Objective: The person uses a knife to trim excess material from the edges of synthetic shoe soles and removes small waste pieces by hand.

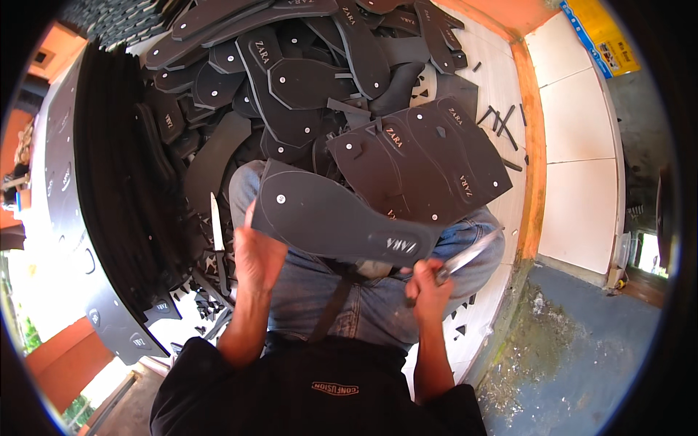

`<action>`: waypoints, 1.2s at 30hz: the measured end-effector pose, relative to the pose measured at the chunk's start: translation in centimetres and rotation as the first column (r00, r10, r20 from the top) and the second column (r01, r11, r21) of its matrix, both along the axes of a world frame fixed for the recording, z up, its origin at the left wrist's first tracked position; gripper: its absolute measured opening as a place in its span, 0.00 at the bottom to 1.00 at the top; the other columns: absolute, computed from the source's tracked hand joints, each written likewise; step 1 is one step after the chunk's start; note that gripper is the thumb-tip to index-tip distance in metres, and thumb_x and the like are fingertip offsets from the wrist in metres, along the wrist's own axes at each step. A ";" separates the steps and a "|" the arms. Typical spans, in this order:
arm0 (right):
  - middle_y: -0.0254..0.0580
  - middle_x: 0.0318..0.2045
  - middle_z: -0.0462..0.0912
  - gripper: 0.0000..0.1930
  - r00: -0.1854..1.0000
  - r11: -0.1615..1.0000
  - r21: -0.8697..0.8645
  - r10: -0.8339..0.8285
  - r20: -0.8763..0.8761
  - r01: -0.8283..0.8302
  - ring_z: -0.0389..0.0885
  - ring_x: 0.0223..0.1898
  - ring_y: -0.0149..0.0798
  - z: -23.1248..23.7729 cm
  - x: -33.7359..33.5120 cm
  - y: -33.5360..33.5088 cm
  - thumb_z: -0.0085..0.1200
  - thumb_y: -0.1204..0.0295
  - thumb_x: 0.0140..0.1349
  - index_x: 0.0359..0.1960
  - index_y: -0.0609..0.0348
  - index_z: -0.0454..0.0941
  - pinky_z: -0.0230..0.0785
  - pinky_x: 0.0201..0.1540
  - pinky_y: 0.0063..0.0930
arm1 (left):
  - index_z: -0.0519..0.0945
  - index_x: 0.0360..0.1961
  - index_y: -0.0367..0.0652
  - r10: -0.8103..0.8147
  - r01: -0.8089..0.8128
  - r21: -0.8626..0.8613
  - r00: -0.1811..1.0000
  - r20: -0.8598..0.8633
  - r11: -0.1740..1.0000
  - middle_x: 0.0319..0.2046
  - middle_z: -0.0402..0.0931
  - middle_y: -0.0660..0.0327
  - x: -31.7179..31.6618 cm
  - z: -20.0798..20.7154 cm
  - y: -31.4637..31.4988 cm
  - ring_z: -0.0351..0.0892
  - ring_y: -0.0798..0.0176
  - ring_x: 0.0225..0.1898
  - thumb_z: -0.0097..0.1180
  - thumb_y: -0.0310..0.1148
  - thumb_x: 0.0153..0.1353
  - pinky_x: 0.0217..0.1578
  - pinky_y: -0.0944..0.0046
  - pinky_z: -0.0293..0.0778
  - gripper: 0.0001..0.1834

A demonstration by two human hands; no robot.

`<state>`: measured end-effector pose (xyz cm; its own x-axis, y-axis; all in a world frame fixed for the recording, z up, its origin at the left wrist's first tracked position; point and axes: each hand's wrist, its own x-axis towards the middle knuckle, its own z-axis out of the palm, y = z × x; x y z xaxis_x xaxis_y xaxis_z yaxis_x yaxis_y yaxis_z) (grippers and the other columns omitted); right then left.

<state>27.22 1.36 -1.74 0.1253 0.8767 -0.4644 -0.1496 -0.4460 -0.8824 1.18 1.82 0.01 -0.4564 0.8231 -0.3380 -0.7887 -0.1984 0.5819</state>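
Note:
My left hand (256, 256) grips the toe end of a black foam sandal sole (327, 218), held flat over my lap. My right hand (427, 289) is closed on a knife (469, 256) whose blade points right and up, right beside the heel end of that sole. A thin black strip hangs down from the sole between my knees. On my right thigh rests a black foam sheet (429, 163) with sole outlines cut into it.
A large heap of black soles (291, 80) covers the floor ahead. Stacked black sheets (116, 189) stand on the left. A second knife (217, 232) lies by my left knee. Small black offcuts (502, 123) dot the white tiles; an orange edge borders a lower blue floor (574, 349).

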 end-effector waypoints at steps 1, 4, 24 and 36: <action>0.32 0.13 0.67 0.10 0.998 0.998 -0.009 0.066 -0.004 -0.066 0.62 0.12 0.23 0.0 0.4 -1.6 0.54 0.68 0.60 0.28 0.60 0.69 0.55 0.15 0.21 | 0.74 0.47 0.41 -0.040 0.033 -0.066 0.993 -0.107 0.997 0.43 0.76 0.56 -0.8 -0.2 0.6 0.77 0.60 0.44 0.56 0.48 0.58 0.45 0.63 0.72 0.24; 0.33 0.12 0.69 0.11 0.969 0.975 -0.007 0.223 0.109 -0.224 0.62 0.13 0.23 0.3 1.4 -3.7 0.54 0.67 0.60 0.25 0.59 0.70 0.54 0.16 0.22 | 0.76 0.36 0.41 -0.177 0.124 -0.203 0.947 -0.267 0.971 0.29 0.78 0.63 -3.0 -0.1 2.5 0.79 0.70 0.31 0.57 0.32 0.59 0.33 0.72 0.75 0.07; 0.51 0.11 0.71 0.10 0.503 0.767 -0.014 0.435 0.747 -0.642 0.73 0.17 0.56 2.7 -1.5 1.3 0.59 0.71 0.49 0.19 0.61 0.71 0.64 0.21 0.41 | 0.78 0.36 0.29 -0.823 0.640 -0.531 0.511 -0.246 0.556 0.25 0.79 0.58 1.5 3.4 3.5 0.78 0.71 0.26 0.70 0.40 0.46 0.29 0.74 0.73 0.25; 0.31 0.12 0.68 0.14 0.766 0.951 0.071 0.198 0.611 -0.302 0.64 0.18 0.26 2.0 -0.2 8.0 0.56 0.65 0.58 0.22 0.65 0.74 0.58 0.22 0.26 | 0.78 0.36 0.36 -0.256 0.174 -0.280 0.922 -0.290 0.944 0.31 0.79 0.58 -2.1 1.1 3.6 0.79 0.67 0.32 0.56 0.29 0.57 0.34 0.68 0.76 0.09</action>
<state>27.00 9.35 0.23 0.0943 0.9694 -0.2267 0.5207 -0.2422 -0.8187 -0.91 5.40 1.09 -0.3943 0.8239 -0.4070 -0.5606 0.1353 0.8170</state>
